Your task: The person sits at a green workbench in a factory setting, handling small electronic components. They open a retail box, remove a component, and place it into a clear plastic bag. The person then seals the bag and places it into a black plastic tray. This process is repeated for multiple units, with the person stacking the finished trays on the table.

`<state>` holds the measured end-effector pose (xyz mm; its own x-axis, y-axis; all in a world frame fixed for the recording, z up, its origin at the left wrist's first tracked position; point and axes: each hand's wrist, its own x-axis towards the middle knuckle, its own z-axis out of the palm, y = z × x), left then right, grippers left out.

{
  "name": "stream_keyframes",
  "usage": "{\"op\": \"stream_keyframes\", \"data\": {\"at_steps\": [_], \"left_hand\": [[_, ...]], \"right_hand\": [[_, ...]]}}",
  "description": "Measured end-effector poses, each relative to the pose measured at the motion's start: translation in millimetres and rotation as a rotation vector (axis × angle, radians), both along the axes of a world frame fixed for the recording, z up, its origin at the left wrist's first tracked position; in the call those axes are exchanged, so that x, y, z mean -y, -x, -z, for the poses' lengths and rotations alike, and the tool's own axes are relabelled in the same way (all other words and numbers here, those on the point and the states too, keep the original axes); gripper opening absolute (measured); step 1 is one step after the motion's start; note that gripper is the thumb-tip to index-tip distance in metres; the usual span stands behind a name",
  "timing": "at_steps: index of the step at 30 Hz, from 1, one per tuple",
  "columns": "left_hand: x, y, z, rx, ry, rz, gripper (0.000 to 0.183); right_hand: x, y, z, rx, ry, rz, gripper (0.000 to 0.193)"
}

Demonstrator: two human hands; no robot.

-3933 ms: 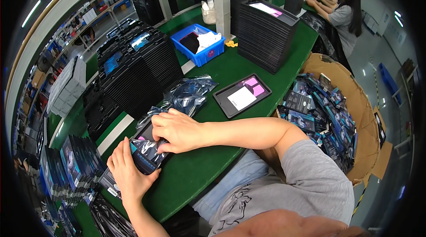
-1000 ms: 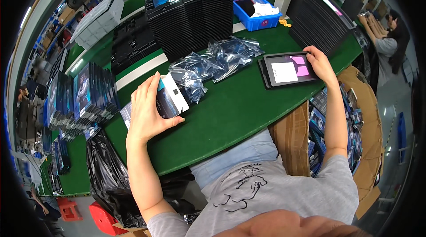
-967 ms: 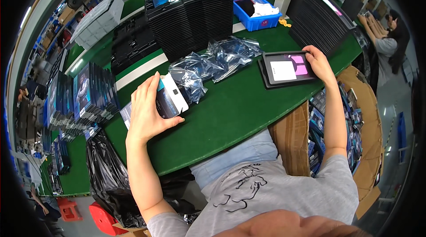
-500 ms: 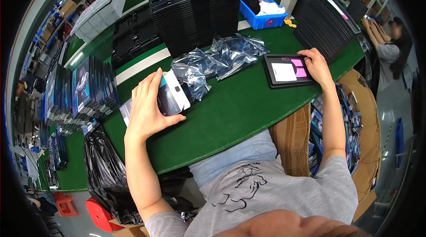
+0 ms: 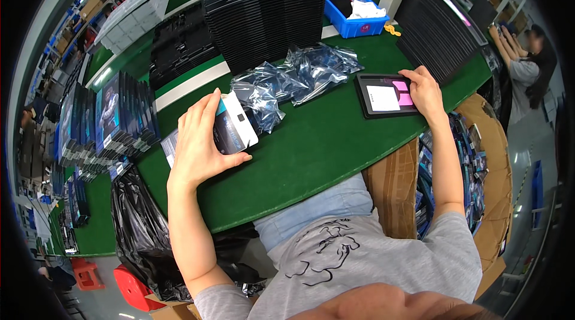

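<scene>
My left hand (image 5: 196,140) spans a dark printed carton (image 5: 230,130) lying on the green table, fingers over its far side and thumb along its near side. The carton's right end shows a white flap. At the right, my right hand (image 5: 426,97) grips the right edge of a shallow black tray (image 5: 388,114) with bent fingers. In the tray lie a white card (image 5: 382,98) and pink pieces (image 5: 405,93). Crumpled silvery film bags (image 5: 293,77) lie between the two hands, behind the carton.
Tall stacks of black trays (image 5: 263,26) stand at the back, more (image 5: 437,38) at the right. A blue bin (image 5: 359,26) holds white cloth. Printed boxes (image 5: 114,119) are stacked at the left. A cardboard carton (image 5: 494,170) full of boxes stands by my right arm.
Almost nothing differs. Both hands keep their hold; my right hand has shifted very slightly at the tray's edge.
</scene>
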<state>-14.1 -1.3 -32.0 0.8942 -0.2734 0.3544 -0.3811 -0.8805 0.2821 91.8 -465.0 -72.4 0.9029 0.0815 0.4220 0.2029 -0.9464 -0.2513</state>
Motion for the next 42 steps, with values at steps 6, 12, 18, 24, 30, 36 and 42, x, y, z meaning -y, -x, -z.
{"op": "stream_keyframes", "data": {"at_steps": [6, 12, 18, 24, 30, 36, 42], "left_hand": [[8.3, -0.9, 0.2, 0.055, -0.038, 0.047, 0.122], [27.4, 5.7, -3.7, 0.404, -0.088, 0.235, 0.113], [40.7, 7.1, 16.5, 0.654, -0.136, 0.349, 0.07], [28.0, 8.9, 10.8, 0.925, 0.062, 0.282, 0.078], [18.1, -2.9, 6.2, 0.949, 0.176, 0.011, 0.077], [19.2, -4.3, 13.3, 0.411, 0.08, -0.081, 0.087], [15.8, -5.6, 27.0, -0.034, -0.107, -0.088, 0.117]], "right_hand": [[-10.6, 8.9, -11.0, 0.179, 0.287, 0.024, 0.043], [-131.1, 59.2, -35.4, -0.405, -0.694, -0.794, 0.052], [-215.6, 93.3, -12.8, -0.528, -0.679, -0.984, 0.046], [-180.2, 65.4, -24.7, -0.7, -1.154, -0.74, 0.018], [-90.9, 16.0, -29.9, -0.24, -1.75, -1.772, 0.082], [-114.2, 27.9, -42.2, -0.668, -1.214, -1.347, 0.07], [-187.8, 24.4, -76.6, -0.683, -0.154, -1.34, 0.039]]}}
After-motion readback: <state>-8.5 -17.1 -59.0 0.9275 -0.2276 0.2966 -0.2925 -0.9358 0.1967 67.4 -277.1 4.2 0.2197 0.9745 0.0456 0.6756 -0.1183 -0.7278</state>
